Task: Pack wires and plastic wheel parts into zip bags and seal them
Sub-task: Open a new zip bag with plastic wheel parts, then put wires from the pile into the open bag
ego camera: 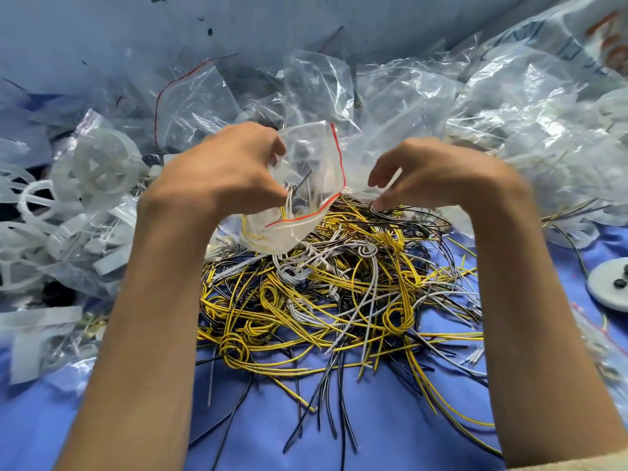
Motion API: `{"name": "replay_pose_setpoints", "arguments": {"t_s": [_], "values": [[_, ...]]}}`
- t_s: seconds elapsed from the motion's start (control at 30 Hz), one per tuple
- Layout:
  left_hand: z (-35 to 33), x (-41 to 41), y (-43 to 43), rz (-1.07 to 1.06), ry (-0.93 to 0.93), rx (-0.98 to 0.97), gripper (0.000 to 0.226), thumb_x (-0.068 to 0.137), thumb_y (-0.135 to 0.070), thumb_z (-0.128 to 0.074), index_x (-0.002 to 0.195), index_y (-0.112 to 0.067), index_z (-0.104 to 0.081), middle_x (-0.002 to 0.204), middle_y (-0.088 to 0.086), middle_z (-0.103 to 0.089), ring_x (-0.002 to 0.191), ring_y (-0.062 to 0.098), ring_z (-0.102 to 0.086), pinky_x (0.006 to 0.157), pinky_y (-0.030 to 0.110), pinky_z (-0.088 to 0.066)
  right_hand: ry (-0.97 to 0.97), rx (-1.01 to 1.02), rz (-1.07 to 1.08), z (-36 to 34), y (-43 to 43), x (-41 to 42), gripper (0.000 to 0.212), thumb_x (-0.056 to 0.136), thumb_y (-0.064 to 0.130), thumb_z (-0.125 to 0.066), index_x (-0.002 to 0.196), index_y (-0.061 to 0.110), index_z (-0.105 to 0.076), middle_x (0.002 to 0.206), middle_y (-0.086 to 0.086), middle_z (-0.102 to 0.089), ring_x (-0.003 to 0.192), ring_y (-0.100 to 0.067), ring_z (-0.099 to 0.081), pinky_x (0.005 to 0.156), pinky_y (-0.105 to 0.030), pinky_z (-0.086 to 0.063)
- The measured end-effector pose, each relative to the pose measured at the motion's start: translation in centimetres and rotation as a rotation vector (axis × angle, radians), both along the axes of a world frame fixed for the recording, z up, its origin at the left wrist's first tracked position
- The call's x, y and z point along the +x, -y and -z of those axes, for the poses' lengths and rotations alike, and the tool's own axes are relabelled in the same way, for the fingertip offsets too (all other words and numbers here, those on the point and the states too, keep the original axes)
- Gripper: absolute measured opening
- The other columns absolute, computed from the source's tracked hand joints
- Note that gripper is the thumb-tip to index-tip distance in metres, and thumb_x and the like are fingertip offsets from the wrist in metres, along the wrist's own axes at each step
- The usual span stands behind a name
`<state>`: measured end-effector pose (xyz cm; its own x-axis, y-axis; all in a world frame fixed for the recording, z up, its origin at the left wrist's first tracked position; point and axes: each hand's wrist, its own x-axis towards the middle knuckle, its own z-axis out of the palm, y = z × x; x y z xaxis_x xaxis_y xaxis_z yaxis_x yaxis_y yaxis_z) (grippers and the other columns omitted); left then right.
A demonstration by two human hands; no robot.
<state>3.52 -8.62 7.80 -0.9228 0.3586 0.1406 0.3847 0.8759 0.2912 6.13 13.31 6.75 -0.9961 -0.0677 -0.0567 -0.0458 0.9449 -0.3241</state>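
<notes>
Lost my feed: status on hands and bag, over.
Left hand grips clear red-striped zip bag, unsealed, partly filled. Right hand pinches black wires atop tangled yellow-white-black wire pile. Loose clear bags crowd behind.

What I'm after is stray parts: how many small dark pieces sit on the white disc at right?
2 small dark pieces: one lower on the white disc, one above it at the frame edge. The disc is cropped there, so more may be hidden.

Wires (339, 300) yellow, white, black; zip bag (306, 185) clear, red seal line; cloth (390, 436) blue; wheels (102, 164) translucent white.
</notes>
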Motion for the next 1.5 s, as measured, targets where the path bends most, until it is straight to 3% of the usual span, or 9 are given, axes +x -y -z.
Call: {"name": "replay_pose_setpoints", "arguments": {"t_s": [0.13,0.33,0.5,0.63,0.73,0.87,1.13,1.27,1.5], "values": [[0.0,0.0,0.0,0.028,0.01,-0.008,0.054,0.073,-0.017,-0.066,0.125,-0.025,-0.056,0.117,-0.007,-0.058,0.091,0.014,-0.046,0.087,0.024,-0.038,0.171,0.149,0.042,1.7,-0.1,-0.7,0.038,0.08,0.041,-0.071,0.111,0.019,-0.068,0.112,-0.004,-0.066,0.1,-0.024,-0.059,0.082,-0.033,-0.046],[-0.1,0.1,0.1,0.043,0.011,-0.002,0.054,0.074,-0.017,-0.066,0.126,-0.025,-0.055,0.118,-0.007,-0.058,0.092,0.013,-0.045,0.085,0.023,-0.035,0.215,0.102,-0.003,2.8,-0.6,-1.1,0.02,0.081,0.037,-0.072,0.098,0.026,-0.069,0.087,0.008,-0.064,0.079,-0.012,-0.057,0.067,-0.026,-0.04],[-0.3,0.2,-0.1,0.049,0.019,0.003,0.05,0.077,-0.02,-0.063,0.126,-0.026,-0.055,0.104,-0.014,-0.051,0.091,0.012,-0.046,0.084,0.022,-0.034,-0.005,0.023,-0.049,1.5,-1.1,-0.8,0.006,0.083,0.032,-0.069,0.086,0.027,-0.066,0.069,0.015,-0.053,0.064,-0.001,-0.049,0.053,-0.024,-0.033],[-0.3,0.3,-0.2,0.057,0.028,0.009,0.049,0.078,-0.023,-0.061,0.127,-0.026,-0.055,0.115,-0.012,-0.057,0.091,0.012,-0.046,0.084,0.024,-0.036,-0.175,-0.141,-0.074,0.0,-1.4,0.1,0.016,0.086,0.034,-0.062,0.081,0.019,-0.066,0.071,0.002,-0.063,0.061,-0.01,-0.051,0.057,-0.026,-0.036],[-0.5,0.5,-0.4,0.072,0.023,0.012,0.048,0.081,-0.026,-0.06,0.128,-0.026,-0.054,0.124,-0.007,-0.058,0.09,0.012,-0.046,0.076,0.025,-0.037,-0.203,-0.373,-0.062,-0.7,-0.8,0.3,0.026,0.083,0.032,-0.06,0.091,0.008,-0.068,0.093,-0.018,-0.068,0.078,-0.019,-0.058,0.071,-0.032,-0.042],[-0.6,0.8,-0.7,0.086,0.0,0.006,0.044,0.083,-0.031,-0.059,0.127,-0.027,-0.054,0.127,-0.002,-0.055,0.092,0.013,-0.042,0.08,0.025,-0.035,-0.202,-0.69,-0.02,-1.2,0.2,0.6,0.019,0.091,0.018,-0.043,0.081,0.007,-0.054,0.1,-0.014,-0.067,0.095,-0.025,-0.066,0.096,-0.043,-0.046],[-1.2,1.3,-1.2,0.17,-0.081,0.143,0.031,0.088,-0.038,-0.058,0.119,-0.034,-0.058,0.13,0.002,-0.039,0.124,0.016,-0.037,0.106,0.035,-0.033,-0.198,-0.954,-0.138,-1.7,1.5,1.4,0.016,0.102,0.013,-0.033,0.086,0.012,-0.037,0.063,-0.007,-0.069,0.059,-0.032,-0.068,0.07,-0.046,-0.056],[-1.8,2.2,-1.8,0.259,-0.025,0.348,0.012,0.088,-0.044,-0.059,0.096,-0.036,-0.064,0.122,-0.005,-0.052,0.112,0.011,-0.051,0.097,0.031,-0.039,-0.163,-0.9,-0.221,-1.7,2.4,1.5,0.016,0.102,0.016,-0.038,0.086,0.016,-0.039,0.063,-0.005,-0.068,0.056,-0.027,-0.068,0.064,-0.041,-0.057],[-1.3,1.9,-2.6,0.17,-0.084,0.392,0.017,0.08,-0.042,-0.07,0.083,-0.027,-0.076,0.085,-0.02,-0.061,0.078,-0.01,-0.055,0.071,0.006,-0.039,-0.161,-0.916,-0.285,-1.7,2.5,1.5,0.016,0.101,0.016,-0.039,0.086,0.016,-0.04,0.068,-0.004,-0.071,0.06,-0.024,-0.071,0.062,-0.035,-0.057]]}}
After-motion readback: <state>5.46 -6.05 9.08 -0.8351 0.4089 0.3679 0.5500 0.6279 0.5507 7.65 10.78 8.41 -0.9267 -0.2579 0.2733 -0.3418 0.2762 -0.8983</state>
